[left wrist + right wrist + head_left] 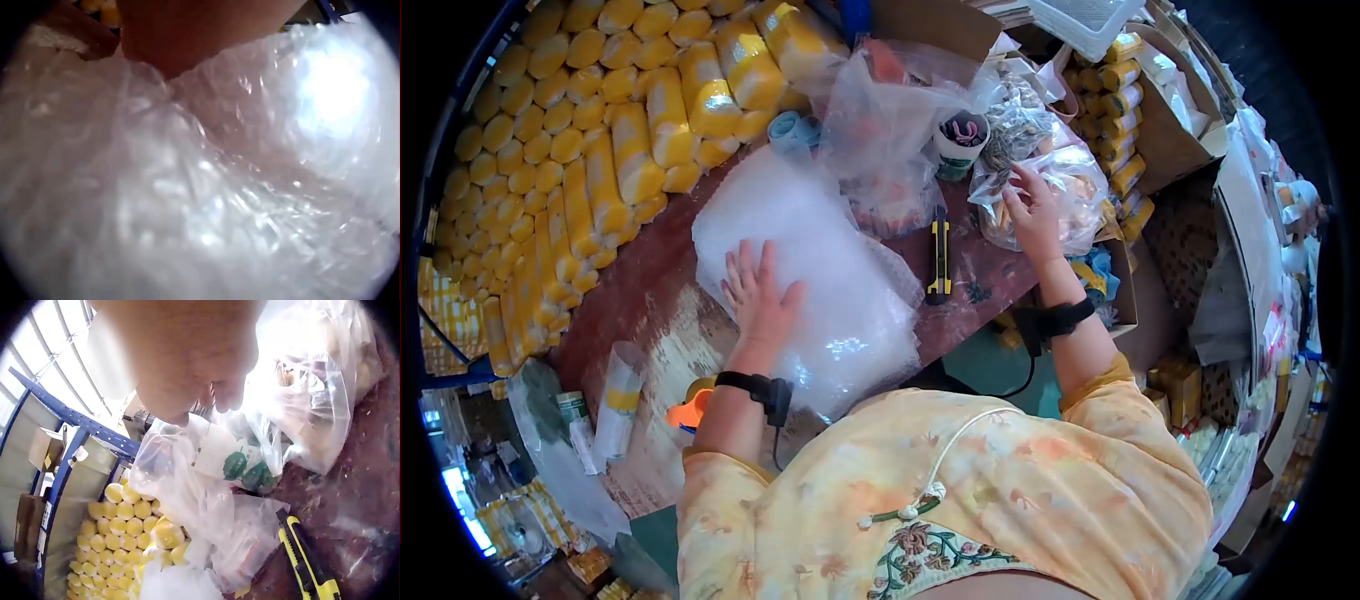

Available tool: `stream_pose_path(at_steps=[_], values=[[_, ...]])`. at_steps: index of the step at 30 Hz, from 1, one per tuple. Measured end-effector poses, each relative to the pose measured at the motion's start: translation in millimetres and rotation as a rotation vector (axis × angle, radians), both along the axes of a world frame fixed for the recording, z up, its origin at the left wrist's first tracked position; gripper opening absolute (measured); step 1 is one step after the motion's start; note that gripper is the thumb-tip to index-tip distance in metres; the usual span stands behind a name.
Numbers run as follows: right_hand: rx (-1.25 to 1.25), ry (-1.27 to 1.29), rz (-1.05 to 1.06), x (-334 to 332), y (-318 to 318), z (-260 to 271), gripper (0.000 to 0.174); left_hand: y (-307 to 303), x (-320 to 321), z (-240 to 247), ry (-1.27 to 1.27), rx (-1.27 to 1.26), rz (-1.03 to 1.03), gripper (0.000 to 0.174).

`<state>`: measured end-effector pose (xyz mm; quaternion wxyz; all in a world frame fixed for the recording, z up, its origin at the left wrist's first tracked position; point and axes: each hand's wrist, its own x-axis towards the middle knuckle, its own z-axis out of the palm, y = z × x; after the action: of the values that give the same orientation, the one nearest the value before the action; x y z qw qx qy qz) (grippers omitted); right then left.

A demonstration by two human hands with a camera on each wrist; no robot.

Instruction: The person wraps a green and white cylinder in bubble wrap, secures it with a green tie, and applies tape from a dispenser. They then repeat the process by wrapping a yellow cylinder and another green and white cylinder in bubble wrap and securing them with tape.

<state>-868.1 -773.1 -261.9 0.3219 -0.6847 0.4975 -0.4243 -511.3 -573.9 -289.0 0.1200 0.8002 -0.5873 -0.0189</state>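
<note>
My left hand (765,305) lies with spread fingers on a pile of translucent bubble wrap sheets (830,270). In the left wrist view, the bubble wrap (156,206) fills most of the picture below the skin of that hand. Farther right, my right hand (1037,220) reaches over a clear plastic bag (1077,185) of tan pieces, its fingers loosely bent and nothing visible in them. Beside it are a bag of greyish items (1012,115) and a paper cup (212,453) with a green leaf print. A yellow and black utility knife (940,255) lies between the hands.
Yellow-and-white wrapped rolls (550,150) are stacked high at the back left. A clear bag (880,130) stands behind the bubble wrap. Near the left edge of the worn red table (650,310) are a clear tube (617,400) and an orange tape dispenser (690,410). Cardboard boxes (1175,110) line the right.
</note>
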Motion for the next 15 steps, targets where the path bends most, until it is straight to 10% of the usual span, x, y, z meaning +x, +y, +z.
stream_pose_path(at_steps=[10,15], values=[[0.443,0.232,0.251,41.0,35.5,-18.9,0.032,50.0,13.5,-10.2,-0.025,0.009,-0.246,0.052],[0.211,0.011,0.653,79.6,54.4,-27.2,0.058,61.8,5.9,-4.9,0.112,-0.199,0.073,0.054]])
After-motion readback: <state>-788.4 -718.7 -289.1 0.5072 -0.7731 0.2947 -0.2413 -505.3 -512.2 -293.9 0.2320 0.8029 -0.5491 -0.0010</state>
